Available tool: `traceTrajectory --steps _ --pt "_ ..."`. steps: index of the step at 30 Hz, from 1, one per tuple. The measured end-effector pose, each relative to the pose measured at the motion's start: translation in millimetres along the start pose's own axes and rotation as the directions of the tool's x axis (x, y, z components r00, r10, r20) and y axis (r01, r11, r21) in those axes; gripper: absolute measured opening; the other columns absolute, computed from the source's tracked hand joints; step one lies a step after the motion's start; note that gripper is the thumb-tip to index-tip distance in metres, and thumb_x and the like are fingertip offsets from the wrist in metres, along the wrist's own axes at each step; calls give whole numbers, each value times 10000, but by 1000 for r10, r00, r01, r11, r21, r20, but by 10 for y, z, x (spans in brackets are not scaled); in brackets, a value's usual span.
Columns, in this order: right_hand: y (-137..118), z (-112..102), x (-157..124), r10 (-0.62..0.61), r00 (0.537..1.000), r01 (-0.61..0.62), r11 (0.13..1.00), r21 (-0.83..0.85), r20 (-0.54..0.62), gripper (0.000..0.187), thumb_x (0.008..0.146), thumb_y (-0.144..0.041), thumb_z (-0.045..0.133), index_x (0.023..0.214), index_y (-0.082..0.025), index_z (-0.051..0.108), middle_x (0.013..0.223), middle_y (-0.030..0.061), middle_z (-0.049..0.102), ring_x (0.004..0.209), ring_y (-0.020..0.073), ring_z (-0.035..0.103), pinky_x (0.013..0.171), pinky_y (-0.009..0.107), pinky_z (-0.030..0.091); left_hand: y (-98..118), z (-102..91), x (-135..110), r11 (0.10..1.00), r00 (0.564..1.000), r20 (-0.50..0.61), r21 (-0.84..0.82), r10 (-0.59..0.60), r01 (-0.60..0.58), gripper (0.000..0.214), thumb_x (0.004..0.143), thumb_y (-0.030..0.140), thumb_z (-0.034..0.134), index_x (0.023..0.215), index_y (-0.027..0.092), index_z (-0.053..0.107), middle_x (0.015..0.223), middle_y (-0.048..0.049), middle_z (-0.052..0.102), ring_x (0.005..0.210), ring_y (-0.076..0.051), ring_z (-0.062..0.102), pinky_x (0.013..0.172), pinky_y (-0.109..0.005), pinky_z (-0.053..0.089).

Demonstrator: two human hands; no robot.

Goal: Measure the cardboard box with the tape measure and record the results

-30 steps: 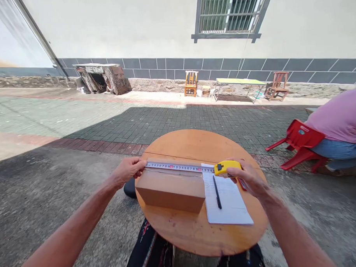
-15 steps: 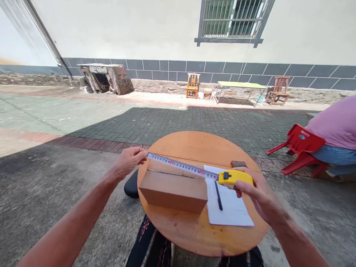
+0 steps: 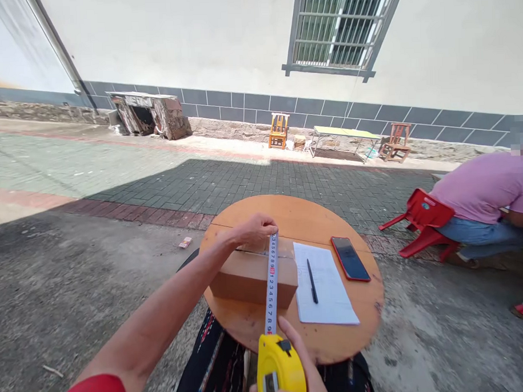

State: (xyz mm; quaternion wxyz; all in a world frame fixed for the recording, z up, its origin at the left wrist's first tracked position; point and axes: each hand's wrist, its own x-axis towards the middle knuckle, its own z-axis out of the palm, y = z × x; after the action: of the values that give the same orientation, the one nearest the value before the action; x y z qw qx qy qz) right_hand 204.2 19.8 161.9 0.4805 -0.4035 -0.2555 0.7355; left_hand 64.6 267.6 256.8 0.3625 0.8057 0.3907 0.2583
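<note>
A yellow tape measure (image 3: 281, 364) sits in my right hand (image 3: 308, 366), its case close to me at the table's near edge. Its white blade (image 3: 271, 287) runs away from me across the top of a brown cardboard box (image 3: 251, 279). At the far side of the box, my left hand (image 3: 258, 227) pinches the blade's end between thumb and fingers. To the right of the box lie white sheets of paper (image 3: 329, 302) with a black pen (image 3: 312, 281) on top. A phone in a red case (image 3: 350, 258) rests beyond the paper.
The round wooden table (image 3: 283, 206) stands over my knees. At right, a person in a pink shirt (image 3: 479, 182) sits on a red plastic chair (image 3: 429, 210). By the wall are a yellow-topped folding table (image 3: 345, 132), wooden chairs (image 3: 278, 131) and a weathered block structure (image 3: 151, 114).
The tape has swung from lying along the box's length to running across it toward me. My right hand moved left and nearer; my left hand moved right. The phone is now uncovered.
</note>
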Motion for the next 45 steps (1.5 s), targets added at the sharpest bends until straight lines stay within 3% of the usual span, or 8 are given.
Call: traceTrajectory --steps 5,14,22,28,32,36,41,45 --pt "-107 6 102 77 971 -62 995 -73 227 1227 481 -423 925 1470 -197 235 857 27 685 678 225 698 675 345 536 -167 89 -3 1000 999 37 -3 0 0 262 731 343 506 529 199 425 562 33 372 569 -121 329 535 -263 264" --pt "-146 23 107 151 912 -158 987 -13 382 1117 452 -617 881 1355 -189 380 867 53 686 787 264 693 769 433 522 -251 88 -41 999 993 120 -46 -11 16 306 736 341 540 516 200 380 544 46 282 523 -100 235 508 -274 203" --pt "-174 165 80 170 905 -192 981 18 390 997 476 -584 880 1275 -198 425 1003 103 673 790 263 702 641 330 504 -265 121 -30 999 991 131 -54 3 4 277 736 319 529 531 195 390 557 43 305 536 -102 256 522 -277 217" --pt "-251 215 -3 125 940 -152 986 61 317 912 497 -532 860 1237 -192 449 957 79 677 753 244 708 641 321 515 -127 35 -38 999 997 82 -35 5 -2 326 800 436 526 596 190 466 578 39 362 550 -114 317 519 -275 232" --pt "-215 -32 15 96 958 -102 995 9 270 992 437 -558 891 1253 -204 450 912 62 682 694 237 697 624 337 518 71 -114 -124 999 998 -55 -35 31 -33 426 882 544 433 790 168 612 732 -8 550 697 -167 498 621 -279 361" --pt "-137 -445 75 161 967 -164 986 -2 200 945 344 -563 923 1127 -228 512 793 44 694 640 241 677 608 362 522 290 -89 -580 995 978 -190 63 87 -77 350 865 466 555 1056 198 672 1074 -62 661 1008 -236 583 848 -315 439" --pt "-66 -829 72 167 985 -170 984 52 47 772 488 -549 891 1092 -226 535 755 67 720 673 260 698 645 386 533 294 275 -1221 866 980 -46 478 194 -149 391 815 305 650 1204 281 622 1367 -85 552 1240 -305 486 1052 -460 379" --pt "-71 -915 86 192 978 -193 981 9 76 776 473 -544 902 1094 -204 584 713 61 692 673 276 698 666 409 538 146 370 -1134 790 974 -46 594 222 -152 297 883 178 494 1138 249 629 1250 -84 616 1163 -268 527 1025 -461 386"
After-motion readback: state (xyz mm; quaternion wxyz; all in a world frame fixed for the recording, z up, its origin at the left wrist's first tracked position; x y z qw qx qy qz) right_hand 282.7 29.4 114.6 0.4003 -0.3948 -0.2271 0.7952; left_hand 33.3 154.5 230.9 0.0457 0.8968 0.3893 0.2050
